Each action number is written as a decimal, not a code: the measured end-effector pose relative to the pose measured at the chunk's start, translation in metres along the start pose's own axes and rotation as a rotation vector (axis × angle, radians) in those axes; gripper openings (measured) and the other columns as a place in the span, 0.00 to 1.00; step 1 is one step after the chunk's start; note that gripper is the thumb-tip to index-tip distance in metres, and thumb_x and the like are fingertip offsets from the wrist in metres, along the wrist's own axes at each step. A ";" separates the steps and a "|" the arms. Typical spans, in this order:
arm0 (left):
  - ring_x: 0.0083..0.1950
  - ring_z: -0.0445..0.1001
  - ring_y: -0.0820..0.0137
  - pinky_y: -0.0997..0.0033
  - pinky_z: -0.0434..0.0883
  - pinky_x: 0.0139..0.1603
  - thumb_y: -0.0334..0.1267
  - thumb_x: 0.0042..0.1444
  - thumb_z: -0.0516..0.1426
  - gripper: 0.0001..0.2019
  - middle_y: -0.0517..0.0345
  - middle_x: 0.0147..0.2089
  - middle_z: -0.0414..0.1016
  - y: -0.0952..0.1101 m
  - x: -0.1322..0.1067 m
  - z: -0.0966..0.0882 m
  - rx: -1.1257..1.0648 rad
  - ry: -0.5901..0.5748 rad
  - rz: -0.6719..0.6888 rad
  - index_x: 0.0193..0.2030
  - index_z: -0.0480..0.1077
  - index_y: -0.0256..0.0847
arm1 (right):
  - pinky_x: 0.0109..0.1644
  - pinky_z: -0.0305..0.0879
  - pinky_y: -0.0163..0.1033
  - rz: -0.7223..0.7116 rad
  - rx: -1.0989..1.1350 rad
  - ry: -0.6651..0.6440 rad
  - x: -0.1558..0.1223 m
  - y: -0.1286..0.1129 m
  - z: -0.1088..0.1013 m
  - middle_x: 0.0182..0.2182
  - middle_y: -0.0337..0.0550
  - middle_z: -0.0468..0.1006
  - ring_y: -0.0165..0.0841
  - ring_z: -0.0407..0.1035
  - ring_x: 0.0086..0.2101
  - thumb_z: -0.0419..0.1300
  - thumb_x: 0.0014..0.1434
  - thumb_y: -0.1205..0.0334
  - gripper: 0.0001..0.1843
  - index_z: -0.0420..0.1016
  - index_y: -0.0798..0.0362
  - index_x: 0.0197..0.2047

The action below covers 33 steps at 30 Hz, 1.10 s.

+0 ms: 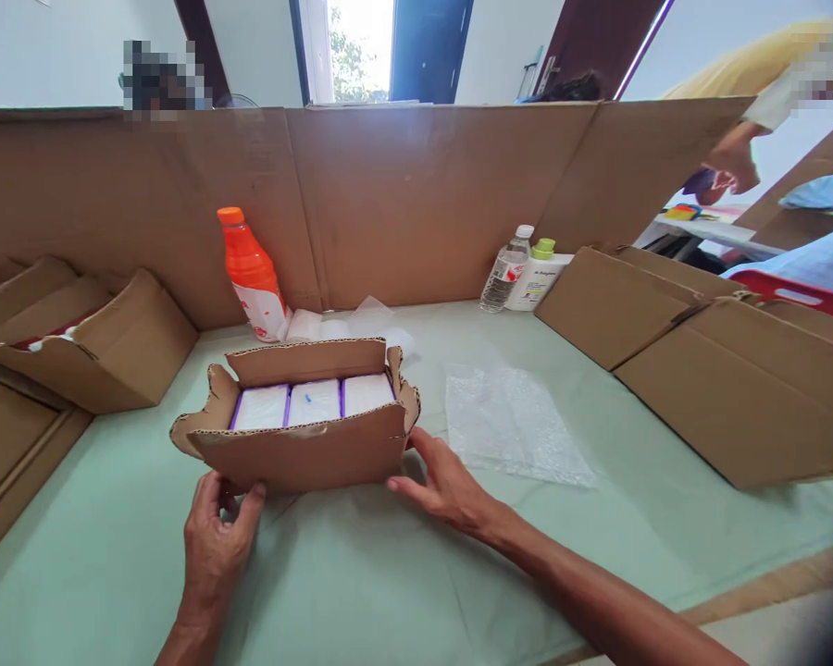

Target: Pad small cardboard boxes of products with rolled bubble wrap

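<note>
Near the body, left hand (215,541) loosely curled, thumb raised; right hand (446,486) flat, open, palm inward.

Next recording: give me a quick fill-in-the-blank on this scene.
The open cardboard box holds ___ white packs. The left hand and the right hand both touch the cardboard ___. The tall bottle behind it is ___.
Missing: three; box; orange.

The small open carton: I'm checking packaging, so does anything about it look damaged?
The carton has ragged, torn flap edges, worst at its left and right ends. The three white packs inside sit in a neat row.
</note>
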<state>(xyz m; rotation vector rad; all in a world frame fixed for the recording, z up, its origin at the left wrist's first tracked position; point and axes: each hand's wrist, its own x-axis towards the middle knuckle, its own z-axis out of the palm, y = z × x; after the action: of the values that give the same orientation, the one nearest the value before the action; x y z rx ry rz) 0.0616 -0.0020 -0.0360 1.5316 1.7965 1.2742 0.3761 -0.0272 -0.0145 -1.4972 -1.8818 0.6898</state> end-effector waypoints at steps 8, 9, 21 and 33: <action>0.51 0.73 0.59 0.58 0.73 0.51 0.57 0.46 0.64 0.44 0.49 0.51 0.71 0.022 0.038 0.025 -0.293 -0.133 -0.164 0.67 0.58 0.40 | 0.47 0.69 0.45 0.123 0.026 0.080 0.054 0.001 -0.001 0.51 0.51 0.79 0.42 0.74 0.44 0.58 0.62 0.59 0.25 0.68 0.54 0.62; 0.54 0.73 0.58 0.56 0.72 0.55 0.56 0.46 0.64 0.47 0.46 0.54 0.70 0.026 0.041 0.030 -0.321 -0.142 -0.174 0.69 0.55 0.39 | 0.48 0.69 0.46 0.112 -0.006 0.086 0.055 0.002 -0.005 0.52 0.52 0.79 0.42 0.74 0.46 0.58 0.62 0.59 0.26 0.67 0.54 0.63; 0.65 0.71 0.50 0.44 0.66 0.67 0.53 0.45 0.69 0.41 0.39 0.64 0.70 -0.002 -0.029 0.008 -0.412 -0.307 -0.313 0.64 0.64 0.41 | 0.53 0.65 0.54 0.097 -0.676 0.148 -0.045 0.065 -0.065 0.51 0.56 0.80 0.49 0.73 0.49 0.53 0.63 0.65 0.15 0.79 0.53 0.47; 0.60 0.74 0.53 0.50 0.71 0.59 0.62 0.55 0.61 0.48 0.37 0.63 0.70 0.056 -0.092 0.038 -0.892 -0.590 -0.530 0.74 0.46 0.42 | 0.38 0.76 0.42 0.179 0.591 0.005 -0.032 -0.046 -0.043 0.49 0.50 0.81 0.40 0.78 0.43 0.58 0.64 0.43 0.25 0.75 0.52 0.55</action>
<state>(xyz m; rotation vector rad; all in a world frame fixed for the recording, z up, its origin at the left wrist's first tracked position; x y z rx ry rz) 0.1469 -0.0772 -0.0263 0.7306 0.9306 0.9849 0.3834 -0.0683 0.0432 -1.2728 -1.3723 1.1980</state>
